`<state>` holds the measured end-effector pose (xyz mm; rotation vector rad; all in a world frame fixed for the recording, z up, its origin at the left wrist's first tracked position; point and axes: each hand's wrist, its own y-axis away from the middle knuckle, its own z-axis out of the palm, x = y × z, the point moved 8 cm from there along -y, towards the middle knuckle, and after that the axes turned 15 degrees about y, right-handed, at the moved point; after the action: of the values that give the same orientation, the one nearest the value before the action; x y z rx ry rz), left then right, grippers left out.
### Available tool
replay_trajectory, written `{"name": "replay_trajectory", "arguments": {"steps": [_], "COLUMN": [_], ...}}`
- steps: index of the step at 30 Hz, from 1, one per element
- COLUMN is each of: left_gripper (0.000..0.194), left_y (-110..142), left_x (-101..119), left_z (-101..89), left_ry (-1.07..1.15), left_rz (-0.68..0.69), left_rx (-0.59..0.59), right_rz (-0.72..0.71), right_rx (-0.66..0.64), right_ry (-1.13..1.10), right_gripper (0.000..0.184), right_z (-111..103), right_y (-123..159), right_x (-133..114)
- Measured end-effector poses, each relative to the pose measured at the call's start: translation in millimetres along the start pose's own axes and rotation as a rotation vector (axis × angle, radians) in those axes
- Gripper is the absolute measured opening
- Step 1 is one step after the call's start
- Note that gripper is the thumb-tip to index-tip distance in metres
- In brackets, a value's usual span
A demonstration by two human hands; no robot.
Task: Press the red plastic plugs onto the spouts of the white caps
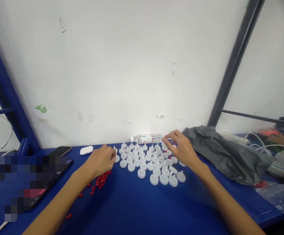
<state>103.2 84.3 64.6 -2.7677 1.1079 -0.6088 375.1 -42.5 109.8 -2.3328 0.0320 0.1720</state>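
Observation:
Many white spouted caps (143,165) stand upright on the blue table (122,209), and a few at the right lie tilted. Small red caps sit on some of the spouts at the right. My left hand (102,159) is closed at the left edge of the white caps, above a loose pile of small red caps (101,180); its fingertips are mostly hidden. Over the back right of the group, my right hand (181,148) has its thumb and fingertips brought together. Whatever either hand pinches is too small or hidden to make out.
A clear plastic bottle (146,138) lies against the wall behind the caps. At the left are a white earbud case (86,150) and two phones, one partly blurred out. A grey plastic bag (227,156), cables and clear plastic wrap (278,195) occupy the right side.

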Motion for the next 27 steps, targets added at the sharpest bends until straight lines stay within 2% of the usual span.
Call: {"name": "replay_trajectory", "arguments": {"steps": [3, 5, 11, 14, 17, 22, 24, 27], "left_gripper": [0.019, 0.019, 0.016, 0.009, 0.009, 0.015, 0.017, 0.021], "left_y": [1.7, 2.6, 7.5, 8.9, 8.5, 5.3, 4.9, 5.1], "left_x": [-6.7, -12.7, -24.9, -23.8, -18.3, 3.2, 15.0, 29.9], "left_z": [2.8, 4.4, 15.9, 21.3, 23.1, 10.0, 4.9, 5.3], "left_ry": [0.022, 0.038, 0.092, 0.081, 0.076, 0.076, 0.088, 0.113], "left_rz": [-0.048, -0.088, -0.180, -0.184, -0.158, -0.059, -0.002, 0.095], "left_rx": [-0.084, -0.135, -0.276, -0.296, -0.288, -0.162, -0.101, -0.031], "right_rz": [0.123, 0.198, 0.325, 0.390, 0.436, 0.308, 0.303, 0.337], "right_rx": [0.022, -0.056, -0.343, -0.345, -0.277, -0.405, -0.401, -0.385], "right_ry": [0.036, 0.034, 0.033, 0.050, 0.048, 0.045, 0.082, 0.104], "right_gripper": [0.027, 0.031, 0.033, 0.034, 0.039, 0.033, 0.028, 0.030], "right_z": [-21.3, -24.4, 2.9, 4.9, -4.1, 9.8, 13.9, 13.0], "right_y": [15.7, 35.0, 94.1, 109.0, 119.5, 133.9, 137.8, 141.5], "right_x": [21.7, 37.9, 75.9, 83.7, 79.3, 50.4, 48.6, 54.4]}}
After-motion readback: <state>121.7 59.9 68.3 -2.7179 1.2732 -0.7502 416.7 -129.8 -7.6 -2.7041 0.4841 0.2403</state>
